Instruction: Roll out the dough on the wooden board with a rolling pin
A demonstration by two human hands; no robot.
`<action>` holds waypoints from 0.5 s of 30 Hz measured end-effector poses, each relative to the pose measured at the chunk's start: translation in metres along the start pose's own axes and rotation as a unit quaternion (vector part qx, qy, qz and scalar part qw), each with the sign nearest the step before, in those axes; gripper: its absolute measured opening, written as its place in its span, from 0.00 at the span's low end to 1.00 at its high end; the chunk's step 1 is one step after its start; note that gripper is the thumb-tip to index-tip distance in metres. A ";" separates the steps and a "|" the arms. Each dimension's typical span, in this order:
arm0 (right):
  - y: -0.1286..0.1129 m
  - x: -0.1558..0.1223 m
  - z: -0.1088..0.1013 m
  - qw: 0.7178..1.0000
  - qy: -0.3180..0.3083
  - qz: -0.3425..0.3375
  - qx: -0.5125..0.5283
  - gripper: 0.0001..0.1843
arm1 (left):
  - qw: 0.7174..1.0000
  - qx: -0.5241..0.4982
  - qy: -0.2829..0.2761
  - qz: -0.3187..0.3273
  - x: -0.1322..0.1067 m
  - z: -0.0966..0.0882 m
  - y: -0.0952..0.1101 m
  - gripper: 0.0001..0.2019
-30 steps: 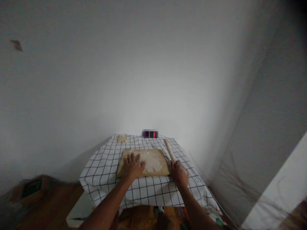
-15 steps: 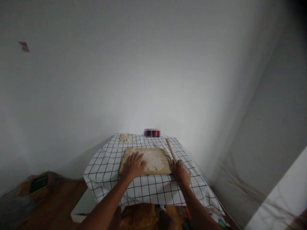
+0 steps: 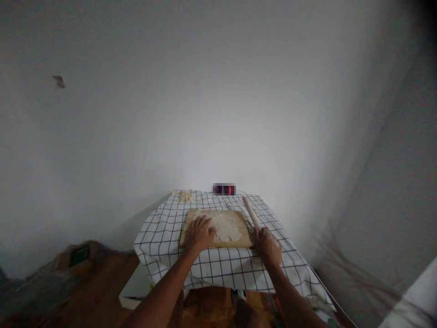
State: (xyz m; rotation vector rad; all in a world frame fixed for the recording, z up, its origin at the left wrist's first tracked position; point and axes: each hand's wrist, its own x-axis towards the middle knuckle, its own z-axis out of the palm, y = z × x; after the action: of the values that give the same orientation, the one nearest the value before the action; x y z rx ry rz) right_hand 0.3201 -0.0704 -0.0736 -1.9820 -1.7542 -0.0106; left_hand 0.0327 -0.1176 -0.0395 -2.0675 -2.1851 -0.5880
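Note:
A thin, pale sheet of dough (image 3: 227,229) lies spread on a wooden board (image 3: 246,241). My left hand (image 3: 201,233) rests on the left part of the dough, fingers stretched out and slightly apart. To the right of the board, my right hand (image 3: 268,244) is closed round the near end of a rolling pin (image 3: 251,213). The pin points away from me over the cloth, off the dough. My right fingers cover its near end.
A white checked tablecloth (image 3: 211,269) covers the table. At its far left sits a heap of pale scraps (image 3: 185,196). A small dark blurred-out object (image 3: 224,189) stands at the back edge, against the wall (image 3: 218,100). A box (image 3: 79,256) is on the floor at left.
The whole view has shifted, so the table appears farther right. Both hands keep their places, the left on the dough and the right on the rolling pin.

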 end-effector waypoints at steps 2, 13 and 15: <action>-0.001 0.000 -0.001 1.000 0.002 0.000 0.000 0.19 | 1.000 -0.001 0.004 -0.003 0.000 0.000 0.000 0.27; -0.004 -0.001 -0.007 1.000 -0.020 0.016 -0.002 0.21 | 0.999 -0.018 0.033 0.001 0.003 0.004 -0.004 0.24; -0.003 -0.001 -0.007 1.000 -0.017 0.015 -0.002 0.21 | 1.000 -0.019 0.023 0.009 0.002 0.001 -0.003 0.23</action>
State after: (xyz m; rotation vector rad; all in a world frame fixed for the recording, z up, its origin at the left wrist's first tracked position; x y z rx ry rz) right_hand 0.3190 -0.0739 -0.0665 -2.0224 -1.7463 0.0299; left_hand 0.0299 -0.1153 -0.0403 -2.0673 -2.1442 -0.6740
